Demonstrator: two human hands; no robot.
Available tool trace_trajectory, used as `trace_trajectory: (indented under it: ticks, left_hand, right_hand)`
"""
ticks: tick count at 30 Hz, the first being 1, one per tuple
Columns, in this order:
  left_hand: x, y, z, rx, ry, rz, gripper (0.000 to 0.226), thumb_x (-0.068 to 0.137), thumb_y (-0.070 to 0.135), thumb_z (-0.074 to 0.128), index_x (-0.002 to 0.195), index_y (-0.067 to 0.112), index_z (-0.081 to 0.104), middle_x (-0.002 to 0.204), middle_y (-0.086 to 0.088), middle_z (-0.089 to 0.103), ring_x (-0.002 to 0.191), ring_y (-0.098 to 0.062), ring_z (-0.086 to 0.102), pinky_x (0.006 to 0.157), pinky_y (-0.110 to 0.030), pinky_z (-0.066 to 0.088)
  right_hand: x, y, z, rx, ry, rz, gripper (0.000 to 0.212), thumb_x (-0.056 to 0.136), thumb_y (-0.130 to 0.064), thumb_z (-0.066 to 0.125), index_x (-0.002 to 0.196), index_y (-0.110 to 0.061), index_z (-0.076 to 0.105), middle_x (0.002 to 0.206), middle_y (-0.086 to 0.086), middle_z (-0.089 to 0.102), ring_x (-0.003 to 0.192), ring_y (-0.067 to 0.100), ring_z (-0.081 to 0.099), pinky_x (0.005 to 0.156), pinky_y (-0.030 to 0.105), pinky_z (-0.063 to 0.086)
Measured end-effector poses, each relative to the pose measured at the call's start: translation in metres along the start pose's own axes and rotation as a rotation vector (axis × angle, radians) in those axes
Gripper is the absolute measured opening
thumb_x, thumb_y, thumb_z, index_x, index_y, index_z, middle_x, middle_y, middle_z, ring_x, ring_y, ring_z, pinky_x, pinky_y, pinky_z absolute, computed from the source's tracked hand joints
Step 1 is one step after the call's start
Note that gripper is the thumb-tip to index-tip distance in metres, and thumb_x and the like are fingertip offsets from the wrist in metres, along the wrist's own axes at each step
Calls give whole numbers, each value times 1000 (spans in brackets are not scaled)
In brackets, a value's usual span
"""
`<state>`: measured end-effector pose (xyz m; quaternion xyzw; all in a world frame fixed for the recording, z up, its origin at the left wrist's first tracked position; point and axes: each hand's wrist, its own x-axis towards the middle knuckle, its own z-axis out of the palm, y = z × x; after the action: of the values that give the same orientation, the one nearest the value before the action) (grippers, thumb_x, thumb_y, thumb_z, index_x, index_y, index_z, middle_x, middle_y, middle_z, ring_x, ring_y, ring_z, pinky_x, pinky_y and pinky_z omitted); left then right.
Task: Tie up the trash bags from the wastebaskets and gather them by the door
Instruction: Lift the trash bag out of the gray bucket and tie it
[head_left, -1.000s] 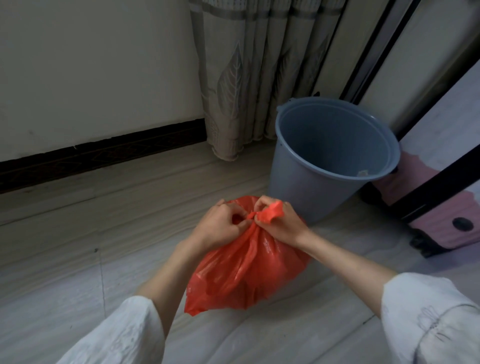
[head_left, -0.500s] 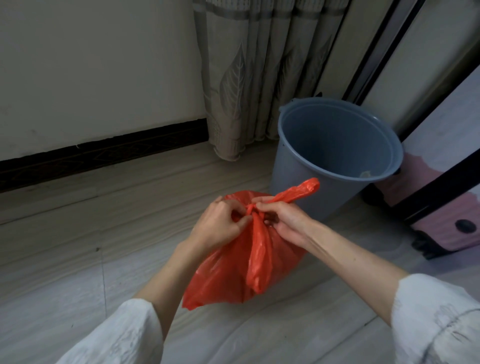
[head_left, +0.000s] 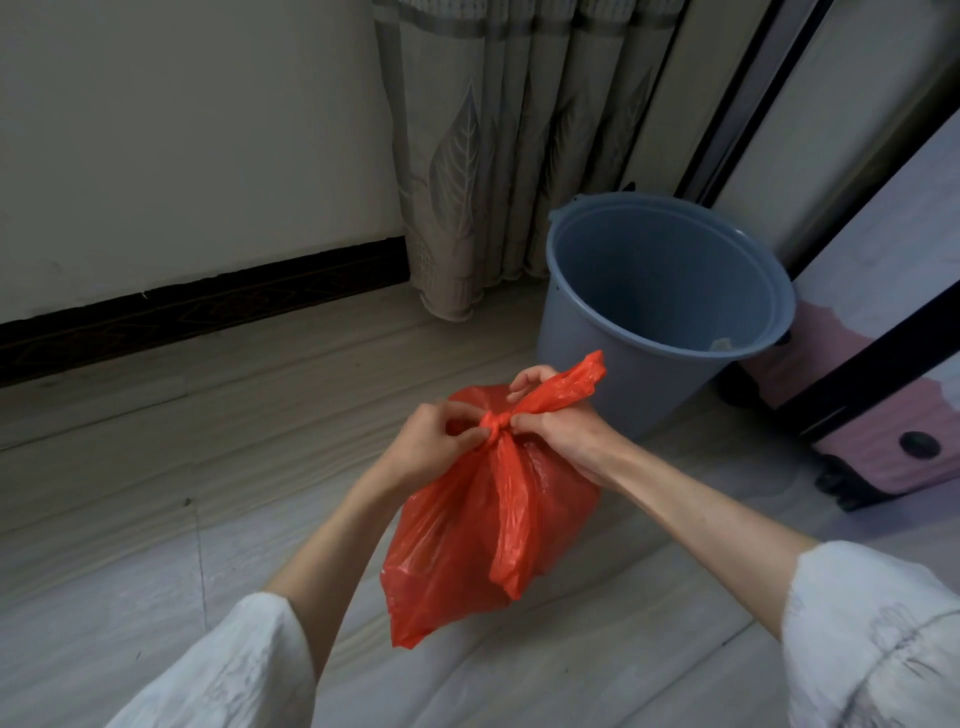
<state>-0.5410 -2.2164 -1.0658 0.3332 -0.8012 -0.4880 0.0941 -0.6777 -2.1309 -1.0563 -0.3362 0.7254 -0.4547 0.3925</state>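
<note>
A red plastic trash bag rests on the floor in front of me, its top gathered into a knot. My left hand pinches the bag's neck from the left side of the knot. On the right side, my right hand grips one twisted end of the bag, which sticks up and to the right. Another loose end hangs down the bag's front. Just behind the bag stands a grey-blue plastic wastebasket, upright, with no bag in it.
A patterned curtain hangs behind the wastebasket against a pale wall with a dark skirting board. A pink and white suitcase with black trim stands at the right. Pale wooden floor spreads to the left and front.
The bag's ends have been pulled through and apart. One end now sticks up from my right hand, the other hangs down the front, and the knot has drawn tight between my hands.
</note>
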Motion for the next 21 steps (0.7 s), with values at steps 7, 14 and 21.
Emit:
trace_trajectory:
  ticks: [7, 14, 21]
  left_hand:
    - [-2, 7, -3, 147, 161, 99, 8, 75, 12, 63, 78, 12, 55, 70, 7, 58, 65, -7, 52, 59, -21, 38]
    - [4, 7, -18, 365, 108, 201, 24, 81, 12, 59, 105, 12, 57, 88, 1, 52, 85, -17, 48, 71, -16, 28]
    - [3, -5, -25, 448, 103, 108, 21, 87, 16, 56, 103, 6, 63, 104, -15, 60, 103, -30, 51, 86, -27, 34]
  right_hand:
    - [-2, 0, 0, 44, -23, 20, 21, 75, -6, 70, 69, -25, 62, 75, -4, 63, 76, 12, 60, 81, 30, 49]
    - [0, -5, -3, 5, -42, 65, 11, 77, -14, 71, 73, -23, 65, 72, -5, 65, 61, 0, 59, 56, 8, 44]
    - [1, -3, -4, -4, -49, 174, 8, 80, -19, 68, 73, -19, 65, 76, 2, 65, 62, 7, 56, 59, 15, 42]
